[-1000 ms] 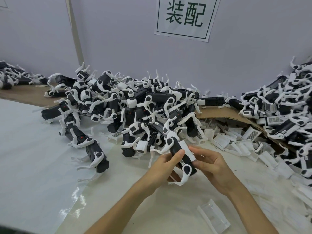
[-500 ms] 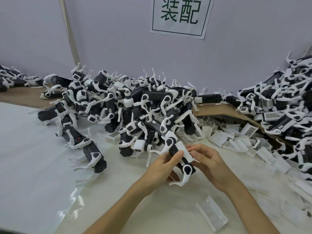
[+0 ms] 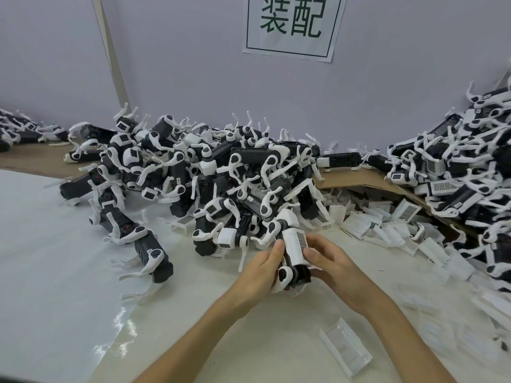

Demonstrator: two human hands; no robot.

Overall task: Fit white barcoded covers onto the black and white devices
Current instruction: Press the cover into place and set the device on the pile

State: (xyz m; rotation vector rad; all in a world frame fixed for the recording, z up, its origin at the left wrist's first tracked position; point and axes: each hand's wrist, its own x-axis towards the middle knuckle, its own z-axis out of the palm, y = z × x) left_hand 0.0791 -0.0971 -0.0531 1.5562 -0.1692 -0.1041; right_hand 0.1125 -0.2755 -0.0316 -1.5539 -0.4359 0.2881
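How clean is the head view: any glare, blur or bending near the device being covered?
Head view: even light, faint shadows; glare mainly on the glossy white sheet, lower left, clear of the device. Head view: the barcoded cover is fairly sharp, its bars too fine to read; loose covers at the right edge smear. Head view: wide-angle bending bows the cardboard.

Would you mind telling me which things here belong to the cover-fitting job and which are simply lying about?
Job: held device, gripped by left hand and right hand; white barcoded cover on it; loose covers; device heap.
Lying about: wall sign; cardboard; glossy white sheet.
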